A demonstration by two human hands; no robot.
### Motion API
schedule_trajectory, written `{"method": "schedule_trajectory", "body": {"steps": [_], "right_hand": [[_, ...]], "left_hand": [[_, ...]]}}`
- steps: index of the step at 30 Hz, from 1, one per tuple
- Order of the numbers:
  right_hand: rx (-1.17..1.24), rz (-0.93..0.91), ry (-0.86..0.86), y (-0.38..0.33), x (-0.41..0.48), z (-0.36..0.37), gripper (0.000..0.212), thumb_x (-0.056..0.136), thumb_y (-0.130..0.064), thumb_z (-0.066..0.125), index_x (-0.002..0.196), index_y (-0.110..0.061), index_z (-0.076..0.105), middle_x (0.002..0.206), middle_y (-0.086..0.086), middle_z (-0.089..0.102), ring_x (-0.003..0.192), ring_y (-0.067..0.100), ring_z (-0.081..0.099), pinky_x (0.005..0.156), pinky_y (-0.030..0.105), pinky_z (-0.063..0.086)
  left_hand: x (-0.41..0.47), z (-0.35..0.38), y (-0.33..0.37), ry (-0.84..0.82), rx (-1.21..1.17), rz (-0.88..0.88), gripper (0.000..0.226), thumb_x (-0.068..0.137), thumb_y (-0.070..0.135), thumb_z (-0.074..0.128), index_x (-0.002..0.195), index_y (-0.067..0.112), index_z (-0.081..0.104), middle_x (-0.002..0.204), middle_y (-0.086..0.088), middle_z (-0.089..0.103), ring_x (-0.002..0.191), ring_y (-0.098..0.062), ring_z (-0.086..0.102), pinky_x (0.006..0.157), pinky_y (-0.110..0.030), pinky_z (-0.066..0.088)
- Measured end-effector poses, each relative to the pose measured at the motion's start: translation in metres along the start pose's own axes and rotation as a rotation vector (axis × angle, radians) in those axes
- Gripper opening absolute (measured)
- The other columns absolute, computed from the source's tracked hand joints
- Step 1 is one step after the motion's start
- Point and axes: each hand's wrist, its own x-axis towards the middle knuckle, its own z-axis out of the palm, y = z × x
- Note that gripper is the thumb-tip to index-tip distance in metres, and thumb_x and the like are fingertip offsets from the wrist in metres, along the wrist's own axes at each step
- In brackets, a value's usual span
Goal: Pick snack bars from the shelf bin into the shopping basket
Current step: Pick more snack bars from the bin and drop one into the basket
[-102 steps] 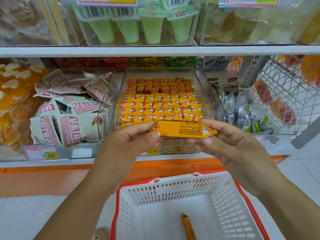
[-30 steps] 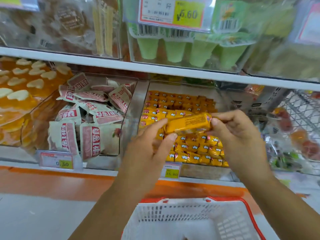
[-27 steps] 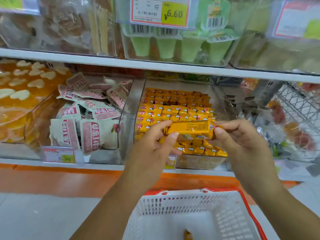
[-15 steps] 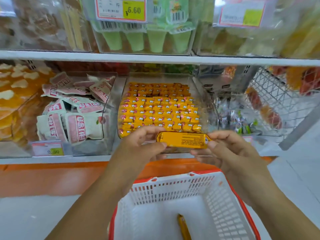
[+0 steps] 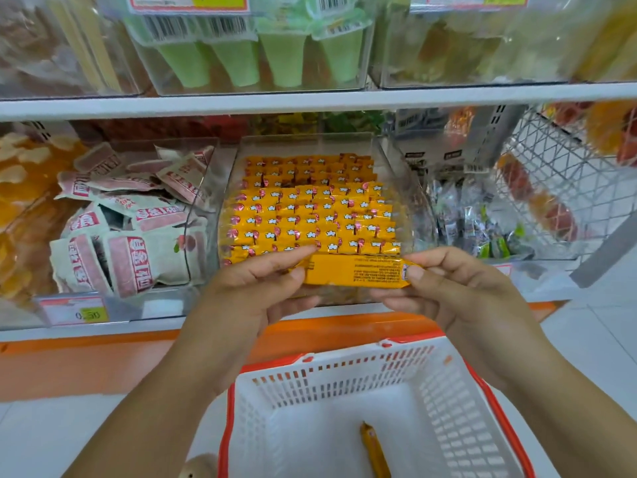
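An orange snack bar [image 5: 355, 274] is held level between both hands, its printed back facing me. My left hand [image 5: 256, 291] pinches its left end and my right hand [image 5: 458, 294] pinches its right end. Behind them a clear shelf bin [image 5: 401, 188] holds rows of several orange snack bars [image 5: 310, 215]. Below my hands stands a white shopping basket [image 5: 331, 377] with a red rim. One orange bar [image 5: 374, 450] lies on the basket floor.
A clear bin of pink-and-white packets [image 5: 127, 229] sits left of the bar bin, silver-wrapped sweets [image 5: 475, 225] and a wire basket [image 5: 558, 181] to the right. Green cone tubs [image 5: 258, 60] stand on the upper shelf [image 5: 310, 100]. An orange plinth [image 5: 86, 360] runs below the shelf edge.
Both hands lowered the bar from over the bin to just in front of its front wall, above the basket. The view tilted down, showing the bar lying in the basket.
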Motion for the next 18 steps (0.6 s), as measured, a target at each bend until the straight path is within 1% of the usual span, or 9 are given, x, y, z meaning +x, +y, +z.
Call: {"method": "schedule_trajectory", "body": {"steps": [3,7,9,10,12,14,15,17,18], "right_hand": [[0.024,0.006,0.01,0.003,0.002,-0.001,0.039,0.062,-0.022,0.069,0.094,-0.001,0.059,0.086,0.019,0.074,0.083,0.034,0.074,0.065,0.026,0.059],[0.053,0.04,-0.064,0.005,0.002,-0.003,0.043,0.071,-0.01,0.067,0.112,-0.005,0.059,0.094,0.019,0.073,0.094,0.036,0.072,0.076,0.029,0.059],[0.055,0.047,-0.058,0.007,0.001,-0.003,0.041,0.074,-0.004,0.064,0.115,-0.006,0.06,0.088,0.02,0.071,0.095,0.038,0.072,0.076,0.029,0.059],[0.049,0.042,-0.038,0.007,0.001,-0.003,0.039,0.072,-0.008,0.068,0.111,-0.007,0.063,0.086,0.02,0.071,0.093,0.038,0.072,0.073,0.028,0.06],[-0.035,0.011,0.001,0.009,0.002,-0.003,0.037,0.064,-0.027,0.081,0.095,-0.012,0.069,0.089,0.019,0.072,0.089,0.035,0.073,0.071,0.031,0.06],[-0.174,-0.044,0.031,0.013,0.003,-0.002,0.043,0.055,-0.052,0.088,0.078,-0.02,0.069,0.09,0.012,0.073,0.086,0.029,0.073,0.081,0.042,0.059],[-0.209,-0.065,0.044,0.014,0.003,-0.002,0.046,0.053,-0.059,0.086,0.073,-0.023,0.067,0.088,0.006,0.073,0.083,0.026,0.073,0.087,0.048,0.056],[-0.21,-0.097,0.045,0.019,0.003,-0.001,0.046,0.055,-0.063,0.083,0.07,-0.025,0.063,0.084,-0.001,0.071,0.08,0.023,0.073,0.094,0.056,0.051],[-0.194,-0.11,0.039,0.019,0.003,0.001,0.045,0.055,-0.062,0.083,0.07,-0.025,0.062,0.083,-0.001,0.071,0.08,0.025,0.074,0.095,0.058,0.049]], "left_hand": [[-0.002,-0.002,0.001,-0.03,0.034,-0.008,0.039,0.079,0.017,0.06,0.117,0.021,0.068,0.111,-0.004,0.075,0.102,-0.022,0.072,0.081,-0.027,0.059],[-0.006,-0.005,0.002,-0.025,0.049,-0.007,0.041,0.078,0.017,0.06,0.119,0.024,0.065,0.11,-0.005,0.075,0.103,-0.021,0.071,0.079,-0.026,0.059],[-0.008,-0.006,0.004,-0.015,0.041,-0.016,0.04,0.079,0.016,0.059,0.117,0.026,0.065,0.108,-0.006,0.075,0.102,-0.021,0.072,0.076,-0.024,0.059],[-0.009,-0.006,0.004,-0.006,0.045,-0.022,0.038,0.08,0.016,0.059,0.116,0.026,0.065,0.107,-0.005,0.076,0.101,-0.021,0.072,0.075,-0.024,0.059],[-0.01,-0.004,0.005,0.038,0.086,-0.028,0.028,0.087,0.014,0.056,0.108,0.027,0.069,0.102,-0.005,0.077,0.096,-0.021,0.073,0.077,-0.029,0.06],[-0.01,-0.001,0.004,0.111,0.181,-0.014,0.025,0.096,0.015,0.054,0.092,0.028,0.075,0.093,0.0,0.077,0.089,-0.017,0.074,0.084,-0.035,0.058],[-0.01,0.001,0.003,0.152,0.222,0.0,0.03,0.098,0.016,0.053,0.083,0.027,0.076,0.088,0.006,0.077,0.085,-0.014,0.075,0.086,-0.033,0.054],[-0.011,0.008,0.002,0.209,0.28,0.045,0.035,0.1,0.017,0.051,0.073,0.025,0.071,0.08,0.014,0.075,0.083,-0.008,0.074,0.083,-0.027,0.048],[-0.011,0.011,0.002,0.226,0.293,0.069,0.033,0.101,0.017,0.049,0.076,0.025,0.07,0.08,0.015,0.074,0.083,-0.007,0.074,0.082,-0.026,0.047]]}}
